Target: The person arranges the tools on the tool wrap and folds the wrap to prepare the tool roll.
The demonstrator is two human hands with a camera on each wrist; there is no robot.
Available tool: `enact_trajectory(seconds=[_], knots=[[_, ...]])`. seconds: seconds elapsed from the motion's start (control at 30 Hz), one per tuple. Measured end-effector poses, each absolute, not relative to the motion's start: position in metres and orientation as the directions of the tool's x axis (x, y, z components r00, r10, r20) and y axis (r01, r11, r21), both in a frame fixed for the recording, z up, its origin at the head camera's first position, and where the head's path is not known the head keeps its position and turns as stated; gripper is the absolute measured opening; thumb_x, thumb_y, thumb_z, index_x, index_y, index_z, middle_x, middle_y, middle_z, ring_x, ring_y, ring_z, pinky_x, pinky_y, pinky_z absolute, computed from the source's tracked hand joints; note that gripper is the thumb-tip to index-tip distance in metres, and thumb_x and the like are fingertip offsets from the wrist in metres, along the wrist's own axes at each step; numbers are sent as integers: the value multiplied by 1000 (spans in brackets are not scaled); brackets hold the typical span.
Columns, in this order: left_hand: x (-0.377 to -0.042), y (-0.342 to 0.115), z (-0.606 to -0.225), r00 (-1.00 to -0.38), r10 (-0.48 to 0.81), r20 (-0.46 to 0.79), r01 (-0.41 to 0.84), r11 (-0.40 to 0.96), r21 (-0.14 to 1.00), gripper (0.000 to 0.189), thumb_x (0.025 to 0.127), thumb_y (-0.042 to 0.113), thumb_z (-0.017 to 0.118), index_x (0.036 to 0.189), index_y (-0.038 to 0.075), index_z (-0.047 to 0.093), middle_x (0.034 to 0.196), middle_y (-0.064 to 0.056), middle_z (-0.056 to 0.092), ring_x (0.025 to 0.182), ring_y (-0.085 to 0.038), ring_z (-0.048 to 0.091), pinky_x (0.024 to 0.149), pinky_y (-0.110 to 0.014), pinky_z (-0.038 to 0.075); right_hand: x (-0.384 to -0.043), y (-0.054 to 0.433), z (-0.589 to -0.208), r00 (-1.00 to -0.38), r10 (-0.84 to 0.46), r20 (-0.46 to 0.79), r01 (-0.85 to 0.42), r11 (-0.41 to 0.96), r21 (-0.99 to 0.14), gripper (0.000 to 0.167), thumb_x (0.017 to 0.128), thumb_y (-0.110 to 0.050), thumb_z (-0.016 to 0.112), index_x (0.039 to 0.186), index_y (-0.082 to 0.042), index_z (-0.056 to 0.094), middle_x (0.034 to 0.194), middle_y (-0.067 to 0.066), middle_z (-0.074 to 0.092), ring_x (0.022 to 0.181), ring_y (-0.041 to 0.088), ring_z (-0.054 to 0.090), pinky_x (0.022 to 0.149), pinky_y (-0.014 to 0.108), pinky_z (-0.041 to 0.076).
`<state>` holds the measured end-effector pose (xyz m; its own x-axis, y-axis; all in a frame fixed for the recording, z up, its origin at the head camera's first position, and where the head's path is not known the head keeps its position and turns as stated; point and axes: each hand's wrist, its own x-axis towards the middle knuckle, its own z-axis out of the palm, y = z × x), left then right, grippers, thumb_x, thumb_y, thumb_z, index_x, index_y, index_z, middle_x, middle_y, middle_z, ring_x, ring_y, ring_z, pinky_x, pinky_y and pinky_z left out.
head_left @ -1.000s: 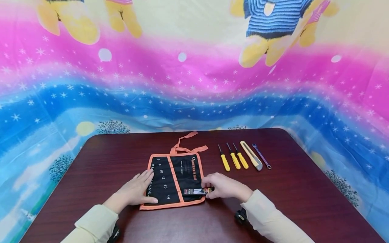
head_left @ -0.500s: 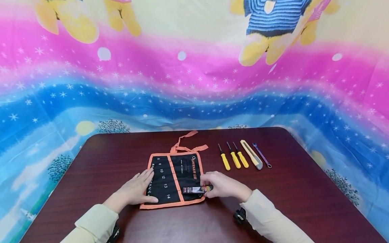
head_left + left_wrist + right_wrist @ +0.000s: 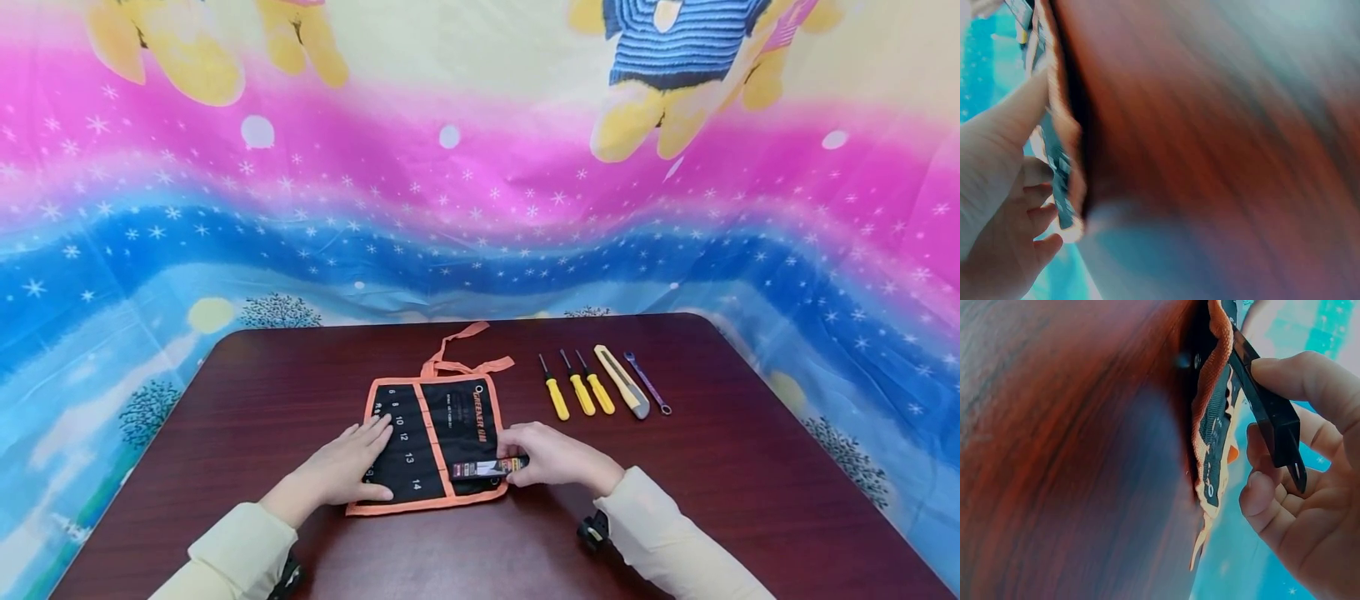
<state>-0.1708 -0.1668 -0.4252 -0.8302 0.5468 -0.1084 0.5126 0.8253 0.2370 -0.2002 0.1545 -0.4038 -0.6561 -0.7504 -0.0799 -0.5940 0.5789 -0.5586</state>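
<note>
A black tool roll with orange trim and printed numbers lies spread on the table. My left hand rests on its left side, fingers extended toward the printed numbers and thumb along the near edge. My right hand pinches the right end of a small, flat black blade case with a printed label. The case lies across the roll's lower right part, its left end near the orange middle seam. In the right wrist view, the thumb presses on the dark case, just off the roll's edge.
Right of the roll lie several tools in a row: yellow-handled screwdrivers, a pale yellow utility knife and a combination wrench. Orange ties trail from the roll's far edge. A printed curtain hangs behind the dark red table.
My left hand has slid slightly right, its fingertips farther onto the roll. The blade case, still in my right hand, has shifted slightly away from the near edge. The other tools stay put.
</note>
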Motion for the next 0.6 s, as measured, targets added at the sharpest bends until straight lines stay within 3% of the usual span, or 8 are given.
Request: enact_trajectory(seconds=[0.17,0.27,0.4,0.6], knots=[[-168,-153,-418,-766,631,-121,597,769,230,70,82,30,69,138,-1,40,146,-16,29,134,-32,23,105,-46,24,-201,155,-403,-653,-752,-85,-591,577,-563,19,76,-11,74,86,-20,61,82,-11,54,73,10,51,66,22,46],[-167,-145,-419,-722,681,-120,648,727,226,59,84,27,65,136,5,45,146,-11,31,133,-28,27,104,-45,27,-201,156,-403,-655,-750,-93,-589,585,-557,19,76,-11,74,85,-20,61,82,-10,54,73,11,51,66,22,46],[-166,-137,-422,-683,726,-85,695,681,229,51,88,33,60,134,12,51,144,-5,36,131,-25,31,102,-44,31,-202,157,-404,-658,-747,-96,-587,589,-556,20,75,-11,74,86,-20,61,82,-10,53,74,12,51,66,23,46],[-164,-130,-424,-645,764,-21,745,635,204,57,87,50,56,133,15,52,139,-4,42,127,-23,38,100,-41,34,-203,161,-406,-659,-747,-94,-580,584,-568,19,76,-10,74,87,-19,61,82,-10,54,76,17,52,67,23,46]])
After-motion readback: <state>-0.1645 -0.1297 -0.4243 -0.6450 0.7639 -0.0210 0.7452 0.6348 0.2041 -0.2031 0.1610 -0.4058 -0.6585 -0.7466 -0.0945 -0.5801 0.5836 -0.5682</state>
